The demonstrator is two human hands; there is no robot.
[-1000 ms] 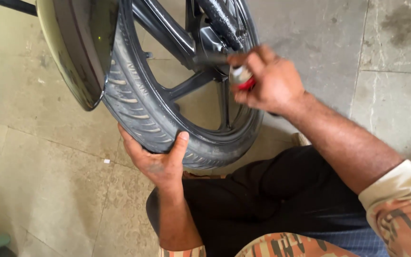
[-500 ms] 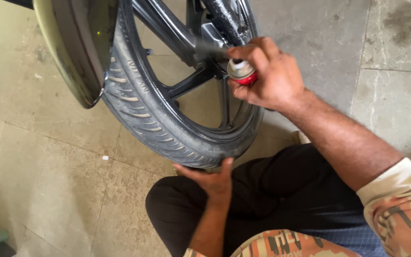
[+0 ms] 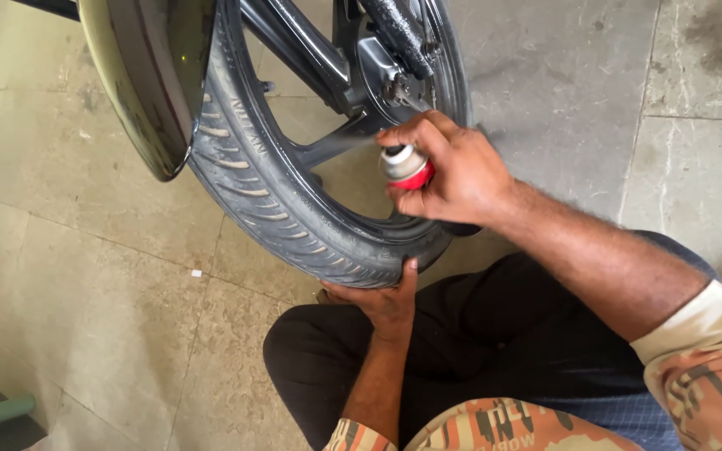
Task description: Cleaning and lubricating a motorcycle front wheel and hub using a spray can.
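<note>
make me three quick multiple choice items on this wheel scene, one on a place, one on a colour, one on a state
1. Where does the left hand rest?
A. under the bottom of the tyre
B. on the mudguard
C. flat on the floor

2. What colour is the band at the top of the spray can?
A. blue
B. red
C. yellow

3. What is the right hand doing?
A. hanging open
B. closed around the spray can
C. gripping a spoke

Answers: 1 A, its fingers cup the tread at the lowest point. 2 B, a red band shows below the silver cap. 3 B, its fingers wrap the can, one fingertip on the nozzle.
</note>
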